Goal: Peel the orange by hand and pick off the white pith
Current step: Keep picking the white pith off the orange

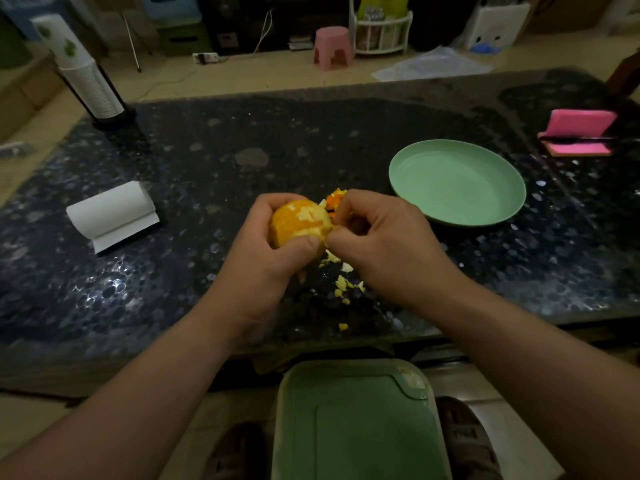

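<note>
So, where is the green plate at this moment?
In the head view the green plate lies on the dark table, right of centre, just beyond the right hand, with a pink object farther right.

The left forearm [156,393] and right forearm [519,344] are bare along the whole length in view. The left hand [273,251] and right hand [384,244] are bare too, with short-cut nails. The feet wear dark brown footwear, a left sandal [239,452] and a right sandal [467,441], with broad strapped tops. Their finer detail is lost in the dim light.
</note>
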A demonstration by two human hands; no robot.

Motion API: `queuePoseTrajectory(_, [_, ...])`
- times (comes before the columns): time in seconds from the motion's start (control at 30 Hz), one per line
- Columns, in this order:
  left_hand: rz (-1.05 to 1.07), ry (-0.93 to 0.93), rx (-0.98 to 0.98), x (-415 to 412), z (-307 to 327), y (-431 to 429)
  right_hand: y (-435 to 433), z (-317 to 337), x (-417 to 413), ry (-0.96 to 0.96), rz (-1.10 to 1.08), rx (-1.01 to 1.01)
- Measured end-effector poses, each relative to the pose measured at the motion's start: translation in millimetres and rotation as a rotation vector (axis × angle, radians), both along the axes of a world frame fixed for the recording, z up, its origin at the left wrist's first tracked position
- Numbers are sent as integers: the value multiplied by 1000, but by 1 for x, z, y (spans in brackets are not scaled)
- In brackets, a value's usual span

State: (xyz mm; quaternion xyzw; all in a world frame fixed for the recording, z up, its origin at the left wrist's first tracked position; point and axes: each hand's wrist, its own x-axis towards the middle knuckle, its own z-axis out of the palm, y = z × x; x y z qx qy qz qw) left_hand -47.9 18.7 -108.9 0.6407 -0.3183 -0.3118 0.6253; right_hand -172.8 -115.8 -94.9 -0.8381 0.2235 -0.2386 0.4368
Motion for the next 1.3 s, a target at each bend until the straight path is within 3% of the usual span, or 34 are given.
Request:
queuePoseTrajectory(0.27, [-64,369,-126,6,1,-1,-12,-2,-2,-50,34,120])
queuePoseTrajectory(0.37, [-113,442,-166,10,4,1,-25,-11,-2,0,-12,71])
queuePoseTrajectory(0.5, [-102,476,-134,9,6,0,-33,-25,0,281,14,-197])
queuePoseTrajectory(0.73, [-50,510,-83,9,4,-2,-30,-27,3,422,1,-371])
queuePoseTrajectory(1.1, [-45,498,-34,10,0,-3,-27,-13,-1,224,-37,-318])
queuePoseTrajectory(1.3, [-34,450,26,10,-1,-4,-24,-12,-2,221,-46,-329])
